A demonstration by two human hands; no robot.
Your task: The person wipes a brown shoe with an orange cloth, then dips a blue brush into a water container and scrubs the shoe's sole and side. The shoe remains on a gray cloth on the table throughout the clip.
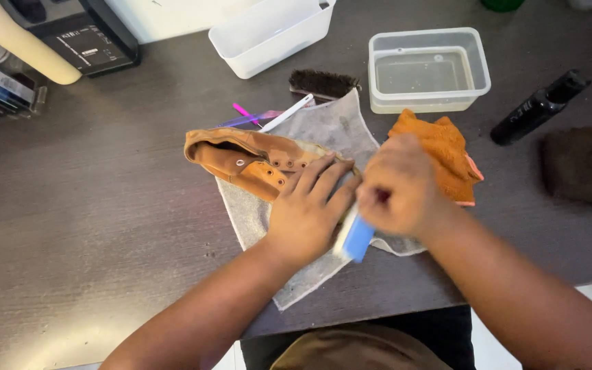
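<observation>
A tan shoe (241, 159) lies on its side on a grey cloth (323, 127) spread over the dark table. My left hand (310, 209) presses down flat on the shoe's toe end, fingers spread. My right hand (395, 188) is closed around a blue-handled brush (355, 238), whose blurred handle pokes out below the fist, right beside my left hand. The brush head is hidden by my hands.
An orange cloth (447, 154) lies right of my hands. Behind it stands a clear tub of water (427, 68), a dark bristle brush (323, 83), a white bin (268, 31), and small pink and white brushes (268, 116). A black bottle (539, 106) and brown cloth (584, 168) are at right.
</observation>
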